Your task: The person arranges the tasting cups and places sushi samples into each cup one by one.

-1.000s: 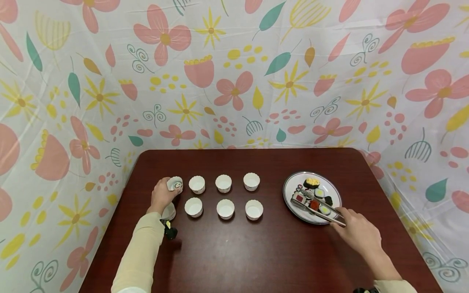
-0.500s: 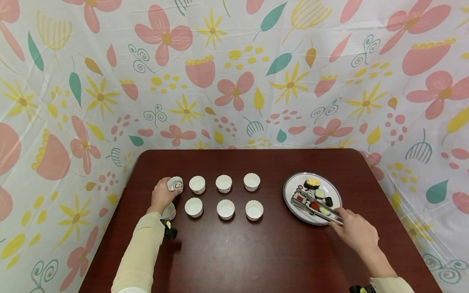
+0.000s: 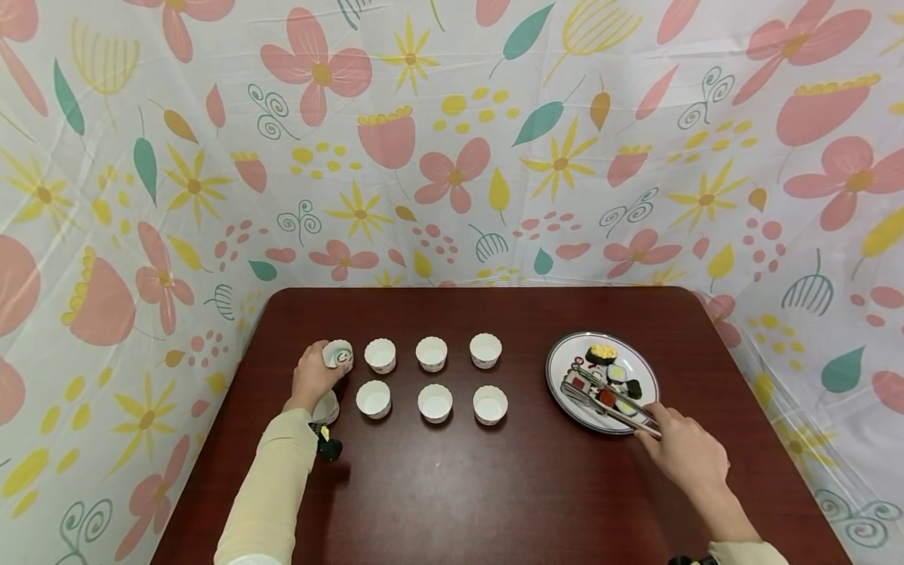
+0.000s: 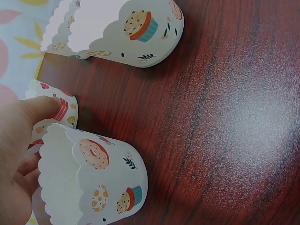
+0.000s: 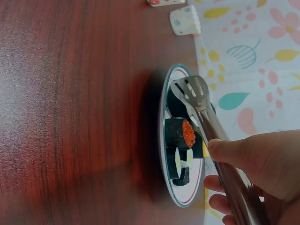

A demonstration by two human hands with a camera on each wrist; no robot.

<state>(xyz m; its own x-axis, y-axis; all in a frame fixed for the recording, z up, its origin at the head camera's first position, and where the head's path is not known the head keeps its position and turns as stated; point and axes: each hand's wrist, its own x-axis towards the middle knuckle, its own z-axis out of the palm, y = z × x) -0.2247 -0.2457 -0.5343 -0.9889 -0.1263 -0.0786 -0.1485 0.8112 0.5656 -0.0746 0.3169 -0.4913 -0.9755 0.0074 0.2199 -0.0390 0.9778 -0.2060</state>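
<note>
At the far left of the table my left hand (image 3: 311, 375) grips a small white paper baking cup (image 3: 337, 355), tilted in the head view. In the left wrist view the thumb lies on that cup's printed side (image 4: 69, 110), partly behind a nearer cup (image 4: 112, 176). My right hand (image 3: 688, 447) holds metal tongs (image 5: 213, 126), their slotted ends over the left side of a round plate (image 3: 561, 357). Several sushi pieces lie on the plate, including one with orange roe (image 5: 188, 133) and one topped in yellow (image 3: 602, 352). The tong ends reach around a piece at the left (image 3: 575, 380).
Two rows of white scalloped cups stand left of the plate, among them a back-row cup (image 3: 485, 351) and a front-row cup (image 3: 490, 406). The dark wooden table (image 3: 452, 486) ends against a flower-patterned cloth (image 3: 452, 235).
My right hand has shifted slightly left with the tongs, whose arms look a little closer together than a second ago. The left hand and its cup have stayed in place.
</note>
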